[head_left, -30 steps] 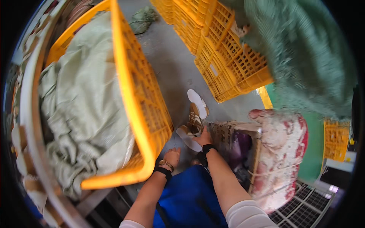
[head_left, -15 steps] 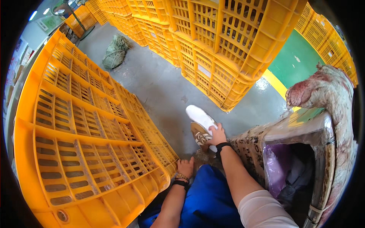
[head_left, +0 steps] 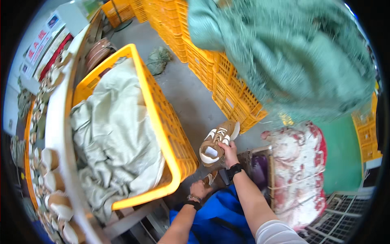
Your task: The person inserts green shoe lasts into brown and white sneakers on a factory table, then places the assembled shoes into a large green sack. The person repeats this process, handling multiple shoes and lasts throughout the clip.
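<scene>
A brown sneaker with white stripes, white laces and a white sole [head_left: 210, 148] is gripped by my right hand [head_left: 229, 153], its opening tilted up toward me. Lower down, between the yellow crate and my blue clothing, my left hand [head_left: 199, 189] is closed at a brown and white piece that looks like a second sneaker [head_left: 210, 178], mostly hidden by the fingers. Beside my left hand stands the yellow crate [head_left: 177, 171], with pale green woven sacking [head_left: 118, 134] bunched in it.
Stacked yellow crates [head_left: 233, 91] stand ahead, partly behind a blurred green woven sack [head_left: 300, 57]. A red-and-white padded seat or bundle [head_left: 298, 175] is at my right, above a wire rack [head_left: 339, 215]. Several shoes [head_left: 57, 183] line a bench at left. A green bundle [head_left: 158, 60] lies on the floor.
My right hand has raised and turned the sneaker, so its upper now shows instead of the white sole. My view has risen and shifted, bringing the crate's inside into sight.
</scene>
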`<state>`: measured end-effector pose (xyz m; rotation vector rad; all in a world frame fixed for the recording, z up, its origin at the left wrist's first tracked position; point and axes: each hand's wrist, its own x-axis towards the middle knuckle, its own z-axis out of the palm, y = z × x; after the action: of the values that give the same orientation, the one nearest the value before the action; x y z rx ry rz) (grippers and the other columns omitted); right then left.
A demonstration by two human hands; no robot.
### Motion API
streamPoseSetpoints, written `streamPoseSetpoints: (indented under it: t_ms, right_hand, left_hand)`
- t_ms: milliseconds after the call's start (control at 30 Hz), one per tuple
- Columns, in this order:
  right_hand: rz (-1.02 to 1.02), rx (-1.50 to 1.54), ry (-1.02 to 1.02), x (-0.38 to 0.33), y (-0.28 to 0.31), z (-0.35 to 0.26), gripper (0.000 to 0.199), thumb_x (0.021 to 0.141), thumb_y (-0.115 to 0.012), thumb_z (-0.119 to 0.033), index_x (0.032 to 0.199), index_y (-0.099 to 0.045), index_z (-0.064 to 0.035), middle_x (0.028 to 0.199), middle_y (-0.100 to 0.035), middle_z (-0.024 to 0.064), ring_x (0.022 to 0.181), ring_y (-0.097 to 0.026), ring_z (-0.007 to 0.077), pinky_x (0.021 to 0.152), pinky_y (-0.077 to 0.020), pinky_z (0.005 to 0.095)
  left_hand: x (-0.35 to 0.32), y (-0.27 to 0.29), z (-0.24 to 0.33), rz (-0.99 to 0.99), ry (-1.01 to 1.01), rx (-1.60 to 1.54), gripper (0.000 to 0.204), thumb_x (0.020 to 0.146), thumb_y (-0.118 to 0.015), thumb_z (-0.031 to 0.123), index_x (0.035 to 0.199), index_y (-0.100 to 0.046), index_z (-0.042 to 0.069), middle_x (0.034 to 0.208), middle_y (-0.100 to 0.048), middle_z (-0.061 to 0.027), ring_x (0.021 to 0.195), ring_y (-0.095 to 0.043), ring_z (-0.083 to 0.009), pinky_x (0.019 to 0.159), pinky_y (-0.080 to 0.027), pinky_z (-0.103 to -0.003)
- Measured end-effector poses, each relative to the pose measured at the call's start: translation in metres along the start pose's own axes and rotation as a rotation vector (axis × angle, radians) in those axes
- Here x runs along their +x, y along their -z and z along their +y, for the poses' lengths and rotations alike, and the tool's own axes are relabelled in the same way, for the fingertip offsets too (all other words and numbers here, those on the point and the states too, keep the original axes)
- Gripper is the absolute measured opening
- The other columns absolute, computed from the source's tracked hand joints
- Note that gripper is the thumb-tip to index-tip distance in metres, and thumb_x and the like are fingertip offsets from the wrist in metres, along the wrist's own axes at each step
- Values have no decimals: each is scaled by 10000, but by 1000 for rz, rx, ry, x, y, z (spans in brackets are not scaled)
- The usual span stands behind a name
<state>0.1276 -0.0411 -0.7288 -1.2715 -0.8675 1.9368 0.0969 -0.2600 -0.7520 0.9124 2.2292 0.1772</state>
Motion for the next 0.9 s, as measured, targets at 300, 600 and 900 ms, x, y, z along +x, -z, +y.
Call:
streamPoseSetpoints:
  t_ms: [300, 600, 900]
  right_hand:
    - [-542, -94, -172, -266, 12, -292, 446, 783, -647, -31, 1203, -501, 9, 1062, -622, 101, 943, -622, 179, 841, -508, 297]
    - [-716, -126, -275, -306, 1, -371, 454, 837, -590, -112, 1258, -458, -4, 1141, -595, 101, 996, -608, 204, 879, -498, 334]
    - [-1490, -219, -199, -457, -210, -335, 330, 771, -689, -70, 1044, -513, -10, 983, -590, 56, 856, -551, 101, 770, -466, 247]
  left_hand:
    - [-233, 218, 96, -11, -187, -491, 352, 730, -725, 253, 989, -651, 24, 951, -656, -209, 911, -622, -372, 785, -499, -419]
    - [-433, 317, 167, 1018, -167, 177, 248, 670, -769, 202, 838, -610, 109, 686, -582, -7, 688, -558, -180, 708, -391, -337]
    - [-549, 341, 165, 1190, 128, 265, 482, 741, -556, 73, 1210, -592, 179, 776, -503, -61, 707, -498, -229, 745, -424, -344]
